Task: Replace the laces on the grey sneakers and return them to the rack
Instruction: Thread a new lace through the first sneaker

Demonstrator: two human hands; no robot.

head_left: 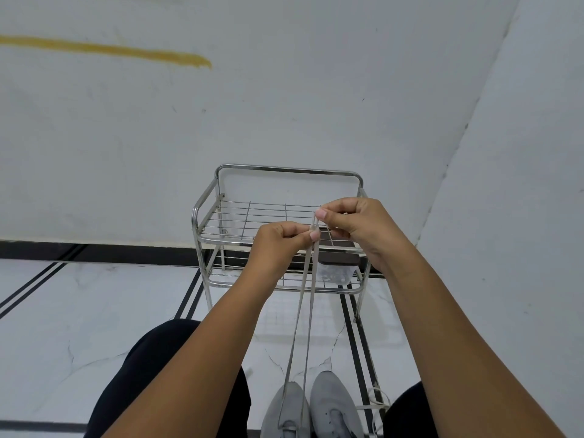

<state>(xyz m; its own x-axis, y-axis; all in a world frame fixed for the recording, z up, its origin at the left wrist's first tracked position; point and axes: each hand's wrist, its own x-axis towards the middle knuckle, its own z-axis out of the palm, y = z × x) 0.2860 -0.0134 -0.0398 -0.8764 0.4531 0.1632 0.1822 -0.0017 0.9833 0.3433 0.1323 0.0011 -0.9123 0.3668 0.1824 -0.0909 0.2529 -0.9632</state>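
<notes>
Two grey sneakers stand side by side on the floor at the bottom of the view, the left sneaker (286,412) and the right sneaker (335,404). A grey lace (303,314) runs up from the left sneaker in two taut strands. My left hand (279,245) pinches the strands near their upper ends. My right hand (357,222) pinches the lace tips just above it. Both hands are raised in front of the metal rack (202,213). A loose pale lace (374,403) lies on the floor right of the sneakers.
The two-tier wire rack stands against the white wall (284,105). A clear container with a dark lid (338,267) sits on its lower shelf. The floor (94,311) is white marble with black lines. My dark-trousered knees (158,374) flank the sneakers.
</notes>
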